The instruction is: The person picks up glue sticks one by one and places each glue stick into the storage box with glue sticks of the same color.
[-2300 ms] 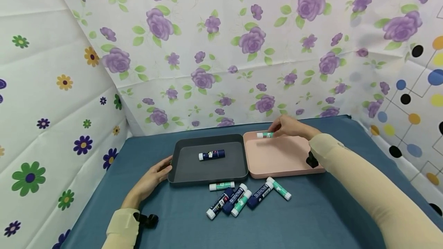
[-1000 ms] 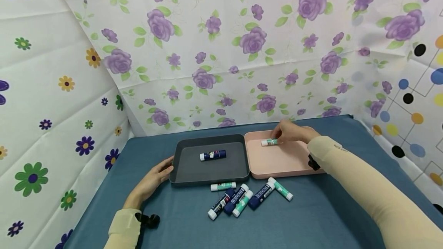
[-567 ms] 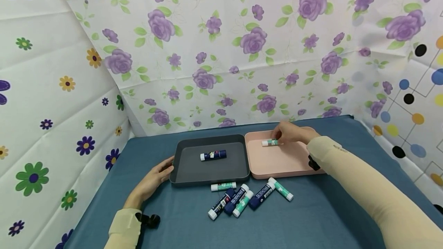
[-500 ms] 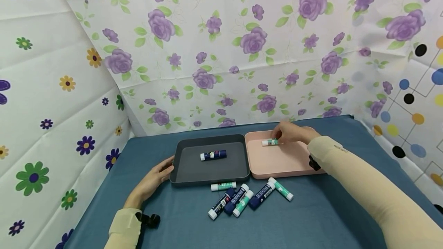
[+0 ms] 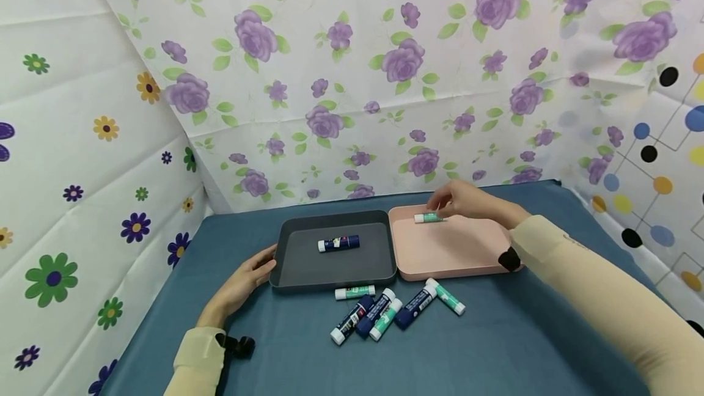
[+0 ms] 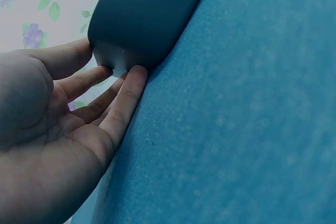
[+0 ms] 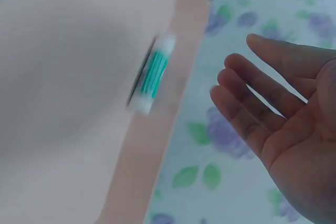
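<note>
My left hand [image 5: 244,283] touches the left side of a dark grey tray [image 5: 297,277], its fingertips and thumb against the corner in the left wrist view. My right hand [image 5: 467,200] hovers over the back of a pink tray [image 5: 440,255]. In the right wrist view that right hand [image 7: 294,108] has its fingers spread, with nothing held. Apart from it, a small green-and-white glue stick [image 7: 154,74] lies in the pink tray near the wall. A navy glue stick with a white end [image 5: 338,244] lies in the grey tray.
In front of the trays several glue sticks lie on the blue cloth [image 5: 308,359]. Some are navy [image 5: 352,319], others green and white [image 5: 387,319]; one green stick [image 5: 354,293] lies along the grey tray's front edge. Flowered fabric walls [image 5: 330,157] stand behind and beside.
My right hand carried the green glue stick down into the pink tray, let it go and lifted slightly away. My left hand stays at the grey tray.
</note>
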### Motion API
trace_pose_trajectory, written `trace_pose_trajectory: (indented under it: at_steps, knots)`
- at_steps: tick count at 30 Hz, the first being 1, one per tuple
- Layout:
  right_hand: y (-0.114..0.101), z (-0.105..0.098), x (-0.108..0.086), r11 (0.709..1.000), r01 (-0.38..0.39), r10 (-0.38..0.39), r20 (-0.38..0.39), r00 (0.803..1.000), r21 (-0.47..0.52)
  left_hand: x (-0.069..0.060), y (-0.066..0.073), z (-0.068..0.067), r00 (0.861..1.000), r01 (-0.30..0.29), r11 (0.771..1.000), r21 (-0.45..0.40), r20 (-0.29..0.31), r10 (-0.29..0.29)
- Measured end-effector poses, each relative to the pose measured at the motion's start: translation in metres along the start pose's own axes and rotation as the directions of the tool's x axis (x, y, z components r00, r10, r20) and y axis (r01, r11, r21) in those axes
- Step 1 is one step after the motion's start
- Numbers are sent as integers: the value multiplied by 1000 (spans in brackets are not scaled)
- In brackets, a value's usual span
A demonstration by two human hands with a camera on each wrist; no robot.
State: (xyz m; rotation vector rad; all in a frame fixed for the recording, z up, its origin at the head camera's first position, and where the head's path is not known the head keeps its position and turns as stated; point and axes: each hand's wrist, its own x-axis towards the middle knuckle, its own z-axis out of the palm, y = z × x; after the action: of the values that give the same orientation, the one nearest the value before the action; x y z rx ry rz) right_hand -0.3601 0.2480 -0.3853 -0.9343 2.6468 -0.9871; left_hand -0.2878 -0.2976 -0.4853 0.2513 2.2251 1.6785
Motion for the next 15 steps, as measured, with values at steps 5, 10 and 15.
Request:
trace_pose_trajectory:
  at_steps: [5,10,15]
  knots:
    - [-22,11,-23,990,51,-56,33,998,131,1,0,-1,1000,-2,1000,2,4,2]
    - [-39,28,-41,981,80,-92,62,994,175,0,1,-1,1000,-6,1000,6,5,6]
    - [-49,48,-53,978,78,-102,120,987,191,0,2,-1,1000,-8,1000,23,3,8]
